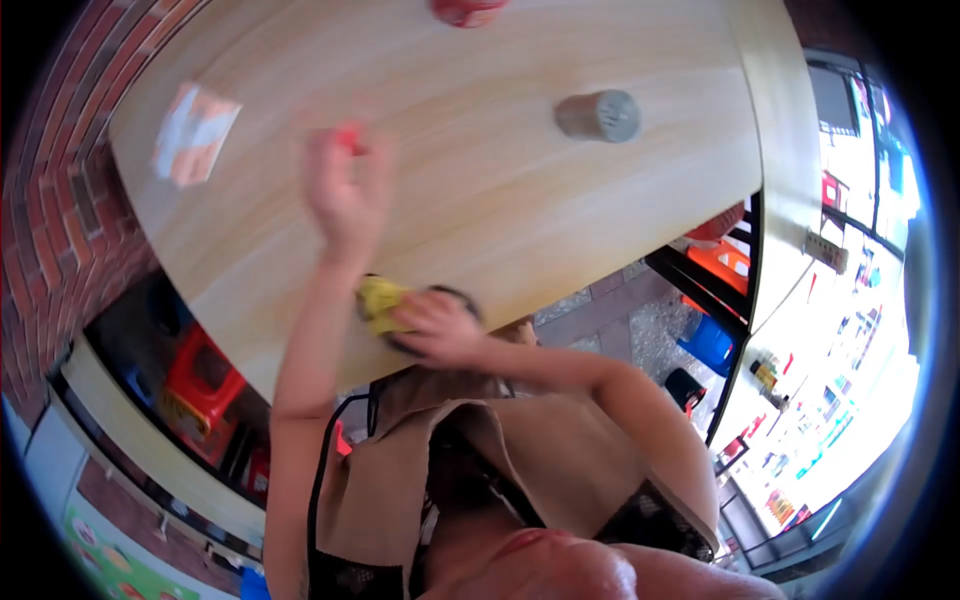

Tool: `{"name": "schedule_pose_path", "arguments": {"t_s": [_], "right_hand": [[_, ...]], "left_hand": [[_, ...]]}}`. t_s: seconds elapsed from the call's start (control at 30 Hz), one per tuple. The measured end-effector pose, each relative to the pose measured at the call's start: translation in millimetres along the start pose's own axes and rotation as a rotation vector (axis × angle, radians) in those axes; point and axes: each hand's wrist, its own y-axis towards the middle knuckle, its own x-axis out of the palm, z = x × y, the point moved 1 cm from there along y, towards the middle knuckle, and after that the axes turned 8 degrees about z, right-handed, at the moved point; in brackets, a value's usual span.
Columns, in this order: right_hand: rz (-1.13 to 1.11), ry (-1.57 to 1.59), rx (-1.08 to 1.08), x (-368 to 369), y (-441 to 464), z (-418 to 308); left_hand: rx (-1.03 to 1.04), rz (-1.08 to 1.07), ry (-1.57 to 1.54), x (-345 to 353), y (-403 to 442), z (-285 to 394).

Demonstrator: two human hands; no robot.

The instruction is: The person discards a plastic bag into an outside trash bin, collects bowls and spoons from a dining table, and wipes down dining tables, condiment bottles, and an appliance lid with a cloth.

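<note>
My left hand (347,190) is raised over the left part of the wooden table, smeared by motion. A small red thing (349,138) shows at its fingertips, too blurred to name; the fingers look closed on it. Close to my body, at the table's near edge, my right hand (438,328) presses down on a yellow cloth (380,303) and grips it. Something dark and rounded (462,298) shows behind and under that hand; its kind is unclear.
A grey cylindrical container with a holed top (612,116) lies or stands on the table (480,190) at right. A white-and-orange packet or paper (197,135) is at left, a red object (468,10) at the far edge. Brick wall (75,190) borders the left; stools (203,375) sit below.
</note>
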Motion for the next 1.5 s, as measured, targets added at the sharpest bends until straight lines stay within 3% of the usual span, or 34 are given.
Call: {"name": "schedule_pose_path", "arguments": {"t_s": [0.03, 0.07, 0.13, 0.17, 0.2, 0.27, 0.3, 0.33, 0.37, 0.43, 0.5, 0.53, 0.57, 0.67, 0.7, 0.73, 0.77, 0.8, 0.83, 0.87, 0.93, 0.97, 1.0, 1.03, 1.1, 1.13, 1.2, 1.27, 1.3, 1.33, 1.37, 1.4, 1.43, 1.5], "right_hand": [[0.016, 0.037, -0.054, 24.4, 20.0, -2.9], [0.025, -0.171, -0.161, 69.0, 39.2, -7.5], [0.350, 0.126, 0.019, 129.2, 58.9, -16.6], [0.372, 0.126, 0.021, 153.4, 66.0, -1.7], [0.238, 0.304, 0.078, 140.2, 68.2, 9.7], [0.032, 0.766, 0.365, 50.6, 45.9, 38.2], [0.113, 0.780, 0.436, -8.9, 26.1, 58.5], [0.305, 0.655, 0.528, -64.0, -1.9, 80.9], [0.394, -0.067, 0.095, -91.8, -38.8, 125.1], [0.495, -0.376, 0.154, -201.2, -102.6, 200.4], [0.723, -0.618, 0.185, -282.8, -208.8, 322.7], [0.623, -0.688, 0.429, -355.5, -240.0, 343.4], [0.764, -0.542, 0.700, -408.9, -265.7, 363.9], [0.966, -0.875, 1.012, -473.0, -319.0, 422.3], [0.930, -0.890, 0.951, -460.3, -315.2, 431.1], [0.878, -0.954, 0.649, -443.3, -283.3, 411.1], [0.893, -0.719, 0.647, -413.4, -241.0, 378.2], [0.751, -0.481, 0.587, -359.3, -232.0, 366.5], [0.677, -0.701, 0.454, -308.8, -188.0, 319.8], [0.178, -0.350, 0.835, -253.7, -156.1, 275.4], [0.480, -0.110, 0.266, -178.0, -85.8, 177.3], [0.541, 0.112, 0.119, -121.2, -66.8, 147.4], [0.190, 0.648, 0.122, -91.6, -37.2, 128.2], [0.191, 0.647, 0.123, -94.0, -21.1, 130.7], [-0.150, 0.157, -0.113, -106.2, 24.4, 137.5], [0.243, 0.076, -0.152, -126.0, 23.9, 174.9], [0.307, 0.016, 0.181, -227.0, 23.6, 262.0], [0.648, -0.480, 0.330, -322.1, -14.9, 380.7], [0.569, -0.498, 0.715, -379.9, -38.3, 419.6], [0.779, -0.452, 0.814, -428.5, -50.0, 437.7], [0.917, -0.648, 0.749, -457.7, -81.5, 484.5], [0.983, -0.774, 0.897, -474.9, -92.0, 501.9], [0.939, -0.750, 0.806, -468.5, -79.6, 502.5], [0.840, -0.682, 0.683, -427.5, -40.5, 474.8]], "left_hand": [[0.286, -0.076, -0.107, 33.3, -8.1, 28.2], [0.221, -0.164, -0.161, 64.2, -17.8, 63.5], [0.170, -0.264, -0.206, 110.0, -28.8, 112.8], [0.088, -0.327, -0.219, 129.5, -31.2, 127.2], [-0.004, -0.396, -0.225, 144.2, -35.5, 136.2], [0.005, -0.348, -0.176, 180.2, -43.4, 122.0], [-0.068, -0.347, -0.303, 198.6, -51.7, 102.5], [-0.142, -0.338, -0.431, 209.6, -54.6, 93.0], [-0.130, -0.298, -0.414, 209.4, -53.0, 100.8], [-0.410, -0.339, -0.340, 199.7, -49.6, 103.2], [-0.493, -0.165, -0.281, 186.0, -41.5, 103.1], [-0.451, 0.042, -0.341, 179.8, -39.4, 86.2], [-0.418, 0.124, -0.333, 164.9, -28.3, 85.1], [-0.423, 0.199, -0.129, 121.5, 6.5, 23.7], [-0.398, 0.249, -0.073, 111.3, 20.2, 9.1], [-0.403, 0.254, -0.072, 104.1, 31.1, -0.4], [-0.379, 0.303, -0.012, 98.2, 41.8, -8.1], [-0.352, 0.349, 0.045, 90.8, 52.6, -16.3], [-0.355, 0.345, 0.043, 79.3, 61.3, -37.0], [-0.208, 0.436, 0.168, 69.4, 67.9, -63.1], [-0.062, 0.515, 0.275, 77.9, 75.4, -58.1], [-0.077, 0.587, 0.587, 79.6, 74.0, -20.8], [-0.086, 0.660, 0.904, 84.7, 74.3, 14.6], [-0.086, 0.660, 0.903, 94.2, 77.1, 38.3], [0.110, 0.188, 0.606, 111.7, 82.3, 72.7], [0.230, 0.177, 0.499, 126.2, 84.9, 75.3], [0.386, 0.212, 0.389, 150.7, 99.1, 76.6], [0.427, 0.276, 0.382, 158.3, 112.7, 78.9], [0.372, 0.172, 0.451, 156.6, 113.4, 79.2], [0.312, 0.059, 0.515, 153.3, 112.6, 77.8], [0.304, 0.071, 0.514, 148.6, 113.9, 75.4], [0.448, -0.013, 0.627, 146.0, 114.8, 74.3], [0.593, -0.099, 0.742, 142.4, 117.1, 72.0], [0.565, -0.083, 0.713, 131.3, 120.0, 59.9]]}}
